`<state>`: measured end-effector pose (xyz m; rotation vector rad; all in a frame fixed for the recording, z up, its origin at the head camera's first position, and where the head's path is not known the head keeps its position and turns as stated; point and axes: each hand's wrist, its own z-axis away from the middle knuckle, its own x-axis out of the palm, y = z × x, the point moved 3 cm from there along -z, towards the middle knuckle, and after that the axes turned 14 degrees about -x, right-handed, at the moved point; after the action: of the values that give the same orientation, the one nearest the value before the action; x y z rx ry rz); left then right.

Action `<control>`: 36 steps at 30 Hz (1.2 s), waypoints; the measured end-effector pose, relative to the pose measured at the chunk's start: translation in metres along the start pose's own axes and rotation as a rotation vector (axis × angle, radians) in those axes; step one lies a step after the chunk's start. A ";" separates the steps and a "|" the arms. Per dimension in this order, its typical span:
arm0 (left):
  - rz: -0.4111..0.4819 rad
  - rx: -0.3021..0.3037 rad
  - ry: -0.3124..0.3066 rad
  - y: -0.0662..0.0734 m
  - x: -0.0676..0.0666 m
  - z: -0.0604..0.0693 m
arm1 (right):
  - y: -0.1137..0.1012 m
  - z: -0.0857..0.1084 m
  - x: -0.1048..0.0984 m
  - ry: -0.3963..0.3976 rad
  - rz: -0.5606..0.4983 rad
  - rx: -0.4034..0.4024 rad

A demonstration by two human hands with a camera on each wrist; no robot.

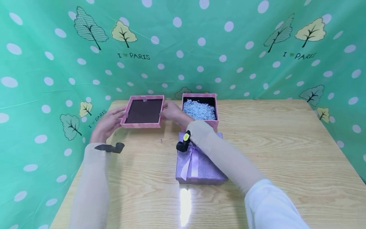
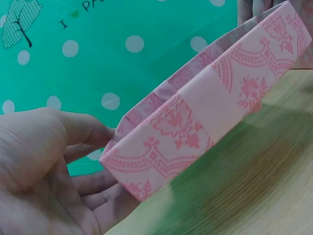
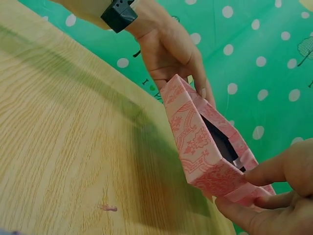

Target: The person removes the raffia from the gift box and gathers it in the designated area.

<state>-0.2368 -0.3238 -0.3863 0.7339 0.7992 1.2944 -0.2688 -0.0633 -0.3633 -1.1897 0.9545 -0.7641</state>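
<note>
A pink patterned box lid (image 1: 144, 111) is held above the table at the back left, its dark inside facing up. My left hand (image 1: 109, 123) grips the lid's left side; in the left wrist view its thumb lies at the rim and its fingers (image 2: 105, 198) reach underneath. At the opposite side, my right hand (image 1: 174, 112) pinches the lid's wall between thumb and fingers, as the right wrist view shows. Just right of that hand stands the open pink box (image 1: 216, 109), holding light blue shredded paper (image 1: 199, 109). My right wrist hides part of the box's front.
A closed purple gift box (image 1: 206, 170) with a ribbon bow sits in front of the pink box, partly beneath my right forearm. The wooden table (image 1: 274, 136) reaches a green dotted cloth (image 1: 183, 47) behind and at both sides.
</note>
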 end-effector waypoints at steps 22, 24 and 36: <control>-0.217 -0.113 0.123 -0.017 -0.007 -0.013 | 0.014 -0.011 0.020 -0.100 0.260 0.006; -0.233 -0.115 0.128 -0.018 -0.006 -0.013 | 0.015 -0.011 0.020 -0.099 0.285 0.003; -0.293 -0.132 0.150 -0.022 -0.003 -0.020 | 0.020 -0.013 0.027 -0.170 0.417 0.060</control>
<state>-0.2421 -0.3295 -0.4153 0.4004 0.8965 1.1317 -0.2694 -0.0883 -0.3899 -0.9429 0.9870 -0.3502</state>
